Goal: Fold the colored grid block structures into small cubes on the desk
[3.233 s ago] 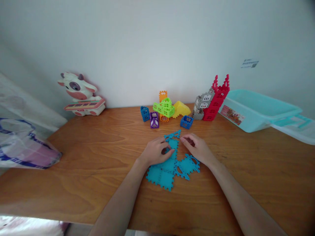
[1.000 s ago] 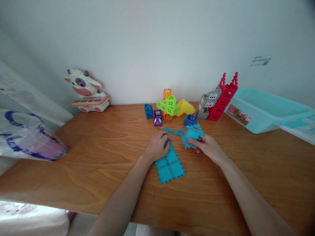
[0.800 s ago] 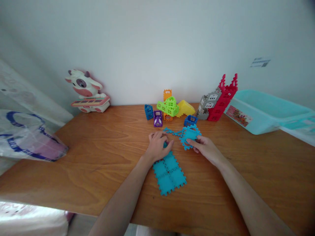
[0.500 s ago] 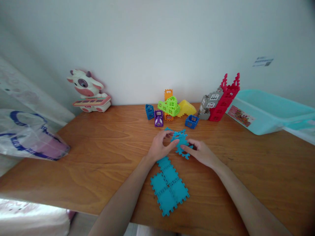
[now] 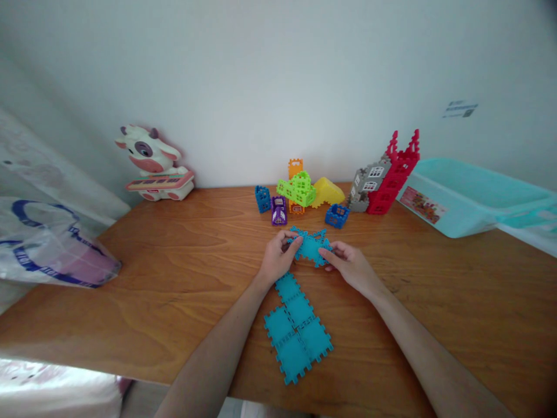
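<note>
Between both hands is a blue assembly of interlocking plastic building pieces (image 5: 311, 248), held over the middle of the table. My left hand (image 5: 278, 253) grips its left end, thumb on top. On its right end closes my right hand (image 5: 343, 260), also with the thumb over the top; the fingers beneath are partly hidden. Nearer the front edge, several joined flat blue tiles (image 5: 297, 331) lie on the wood, their far end just beyond my left wrist.
Behind the hands stand a purple toy car (image 5: 279, 211), lime green pieces (image 5: 300, 189), a yellow piece (image 5: 326, 191) and blue frames (image 5: 336, 216). A red and grey tower (image 5: 389, 180) is beside a turquoise bin (image 5: 461, 203). A cow keyboard (image 5: 159, 174) and plastic bag (image 5: 65, 249) sit left.
The held blue assembly has turned and tipped, so its solid face now shows more. My left hand has shifted slightly left. The view has moved a little; the tiles on the table are unchanged.
</note>
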